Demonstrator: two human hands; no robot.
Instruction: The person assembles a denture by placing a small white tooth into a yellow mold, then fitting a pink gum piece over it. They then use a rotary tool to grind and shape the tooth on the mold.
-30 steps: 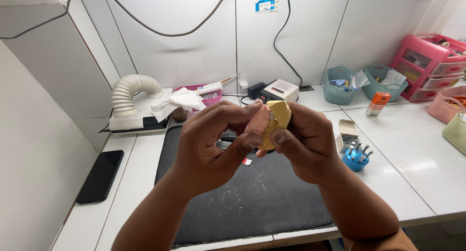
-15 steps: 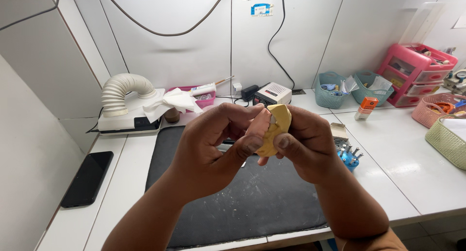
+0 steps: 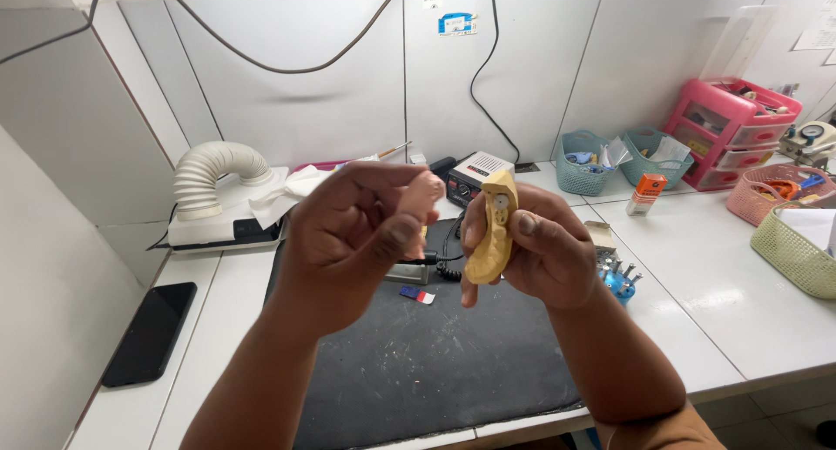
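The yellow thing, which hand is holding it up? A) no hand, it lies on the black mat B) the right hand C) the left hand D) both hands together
B: the right hand grips the yellow curved cast upright between thumb and fingers, above the black mat, while the left hand is curled beside it, apart from it.

Part of the yellow cast [image 3: 492, 232] was hidden by the right hand [image 3: 544, 254]; at three o'clock, a green basket [image 3: 797, 250] was cut off.
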